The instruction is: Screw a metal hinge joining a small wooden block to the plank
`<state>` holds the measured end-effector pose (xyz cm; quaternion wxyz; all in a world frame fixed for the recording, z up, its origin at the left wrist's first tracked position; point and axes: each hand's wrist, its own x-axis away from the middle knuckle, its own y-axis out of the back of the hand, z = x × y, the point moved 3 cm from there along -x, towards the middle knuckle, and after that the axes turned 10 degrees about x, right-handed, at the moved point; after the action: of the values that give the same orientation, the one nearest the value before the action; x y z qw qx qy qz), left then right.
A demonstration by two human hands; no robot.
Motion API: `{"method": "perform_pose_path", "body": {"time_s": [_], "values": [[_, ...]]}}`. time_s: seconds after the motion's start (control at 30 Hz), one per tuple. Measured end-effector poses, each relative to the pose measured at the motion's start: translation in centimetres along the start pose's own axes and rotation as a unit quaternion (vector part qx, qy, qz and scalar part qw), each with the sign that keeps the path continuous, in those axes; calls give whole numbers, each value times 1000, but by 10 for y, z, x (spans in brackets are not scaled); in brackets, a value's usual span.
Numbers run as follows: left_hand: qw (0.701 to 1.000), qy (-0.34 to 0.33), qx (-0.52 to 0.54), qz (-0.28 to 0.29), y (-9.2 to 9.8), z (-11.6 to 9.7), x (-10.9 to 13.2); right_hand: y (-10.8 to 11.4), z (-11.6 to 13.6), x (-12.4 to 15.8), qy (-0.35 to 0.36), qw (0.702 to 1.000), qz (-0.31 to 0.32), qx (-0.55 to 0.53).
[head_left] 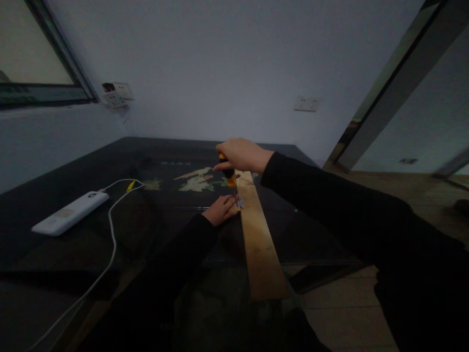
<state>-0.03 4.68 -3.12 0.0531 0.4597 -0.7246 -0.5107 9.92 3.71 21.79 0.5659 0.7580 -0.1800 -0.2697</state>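
Observation:
A screwdriver (230, 181) with a yellow and black handle is gripped from above in my right hand (242, 152). It stands nearly upright, its shaft pointing down at a small metal hinge (240, 202). The hinge lies at the left edge of a long wooden board (261, 244), whose near end juts out past the table edge. My left hand (220, 210) rests low beside the hinge, fingers stretched out and pressing down there. What lies directly under those fingertips is mostly hidden. Whether the screwdriver's tip touches a screw is too small to tell.
The dark, glossy table (146, 234) carries a printed flower pattern. On its left lies a white power strip (71, 213), with a white cable (114, 234) trailing over the near edge. A wall with sockets (306, 103) stands behind.

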Motion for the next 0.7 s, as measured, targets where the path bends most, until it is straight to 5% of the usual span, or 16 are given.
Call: {"method": "perform_pose_path", "body": {"time_s": [0.2,0.43,0.53,0.7], "values": [[1000,3,1,7,1,-1,0,-7,6,-2,-5,1000,2,16],[1000,10,6,18,2,-2,1,-1,21,-10,149,970,158,-112],[1000,9,9,17,3,-2,-1,0,25,-11,157,978,104,-91],[1000,6,8,16,4,-4,-2,-5,23,-5,67,997,10,30]]}}
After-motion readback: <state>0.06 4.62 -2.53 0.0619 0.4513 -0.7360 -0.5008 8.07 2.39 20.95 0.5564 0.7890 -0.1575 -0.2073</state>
